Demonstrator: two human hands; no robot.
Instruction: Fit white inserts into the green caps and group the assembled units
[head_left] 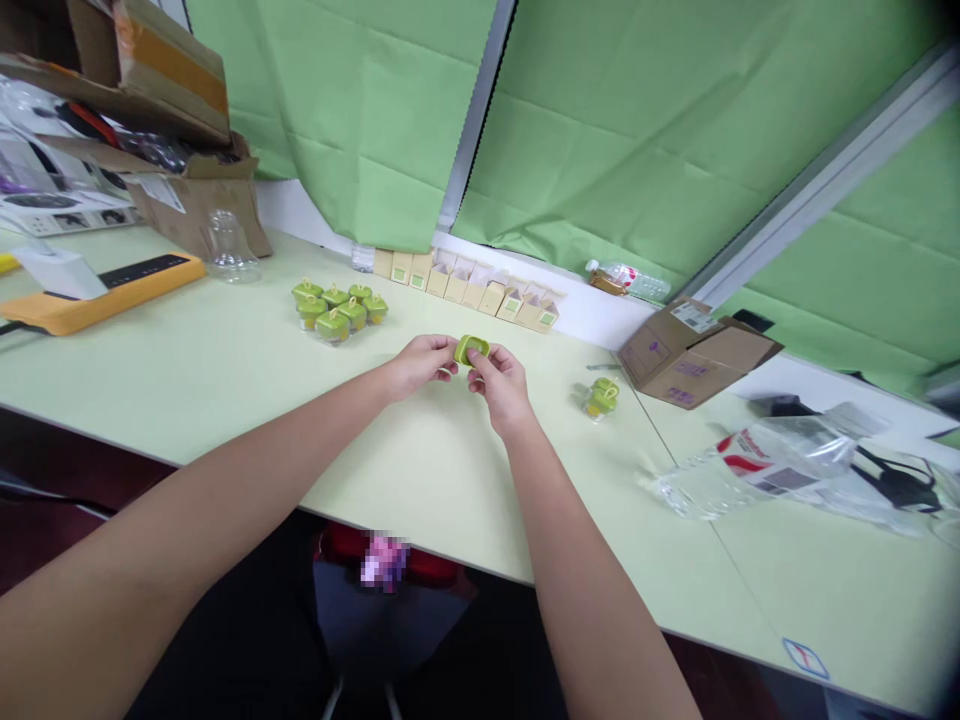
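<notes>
Green lid (472, 350): it is in the air above the middle of the counter (420, 450), between the two hands, with its hollow side turned toward the person; this angle probably lets the inside be seen well.
Right hand (501, 385): the grip is pinching the lid, the thumb pressed over its hollow and the other fingers behind; I judge this gives the firmer hold.
Left hand (421, 366): the grip is pinching the left edge with the fingertips, which seems to keep the lid from turning.
Group of small jars (341, 312): they stand close together, left of the hands, with green covers on; so packed, they perhaps leave the working place free.
Single jar (602, 398): it stands apart on the right, within easy reach, I think.
Row of small cartons (480, 290): they stand side by side along the wall, behind the hands, likely to be out of the way.
</notes>
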